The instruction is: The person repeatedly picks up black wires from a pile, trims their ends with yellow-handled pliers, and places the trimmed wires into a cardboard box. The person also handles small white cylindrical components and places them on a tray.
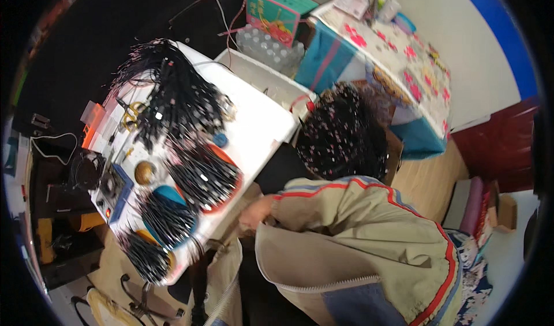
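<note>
My right hand (255, 213) is beside the near edge of the white table (257, 109), against my beige jacket (346, 239). Its fingers are blurred and partly hidden, so whether they hold anything is unclear. No part of my left hand shows. Closest to the right hand, a red-orange bowl (238, 176) carries a bundle of short black cables (199, 173). Beyond it along the table are a blue bowl (167, 194) and a yellow bowl (149, 235), each with black cables. A large heap of longer black cables (179, 98) covers the table's far part.
On the table are yellow-handled scissors (133, 115), a round tin (144, 172) and a blue device with a red switch (118, 193). Another cable heap (343, 132) stands beside my right arm. Behind are bottles (268, 49), a green carton (277, 8) and a flower-patterned table (398, 54).
</note>
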Demonstrator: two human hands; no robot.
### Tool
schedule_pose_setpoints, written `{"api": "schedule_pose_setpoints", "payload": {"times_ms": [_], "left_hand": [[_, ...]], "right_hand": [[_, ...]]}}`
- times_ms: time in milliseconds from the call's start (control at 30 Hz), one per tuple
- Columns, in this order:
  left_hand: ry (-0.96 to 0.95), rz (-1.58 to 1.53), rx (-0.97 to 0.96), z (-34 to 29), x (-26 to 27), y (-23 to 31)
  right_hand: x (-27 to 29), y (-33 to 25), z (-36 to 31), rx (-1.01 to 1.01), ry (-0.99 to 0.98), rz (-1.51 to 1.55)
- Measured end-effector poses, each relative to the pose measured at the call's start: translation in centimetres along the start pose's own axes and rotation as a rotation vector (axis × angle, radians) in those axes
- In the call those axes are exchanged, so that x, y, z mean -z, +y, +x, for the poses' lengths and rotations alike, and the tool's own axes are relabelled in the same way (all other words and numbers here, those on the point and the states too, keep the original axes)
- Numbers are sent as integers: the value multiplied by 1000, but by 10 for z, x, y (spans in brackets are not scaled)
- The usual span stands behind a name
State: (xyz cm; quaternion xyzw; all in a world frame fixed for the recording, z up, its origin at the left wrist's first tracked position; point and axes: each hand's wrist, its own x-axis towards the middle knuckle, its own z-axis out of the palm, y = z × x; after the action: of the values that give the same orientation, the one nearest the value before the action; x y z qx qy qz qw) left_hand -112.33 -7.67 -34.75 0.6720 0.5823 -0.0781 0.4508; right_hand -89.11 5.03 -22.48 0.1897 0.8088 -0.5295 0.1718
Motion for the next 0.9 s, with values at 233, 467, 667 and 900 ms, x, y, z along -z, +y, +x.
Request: {"api": "schedule_pose_setpoints", "payload": {"times_ms": [233, 467, 667, 900], "left_hand": [[-18, -176, -204, -27, 55, 42], [636, -94, 48, -172, 129, 55], [1029, 727, -27, -192, 128, 62], [968, 756, 298, -184, 121, 65]], "right_hand": [[-57, -48, -65, 217, 658, -112], [-60, 30, -232, 352, 1278, 1314], [21, 147, -159, 180, 1502, 1559], [125, 279, -26, -959, 1719, 675]]}}
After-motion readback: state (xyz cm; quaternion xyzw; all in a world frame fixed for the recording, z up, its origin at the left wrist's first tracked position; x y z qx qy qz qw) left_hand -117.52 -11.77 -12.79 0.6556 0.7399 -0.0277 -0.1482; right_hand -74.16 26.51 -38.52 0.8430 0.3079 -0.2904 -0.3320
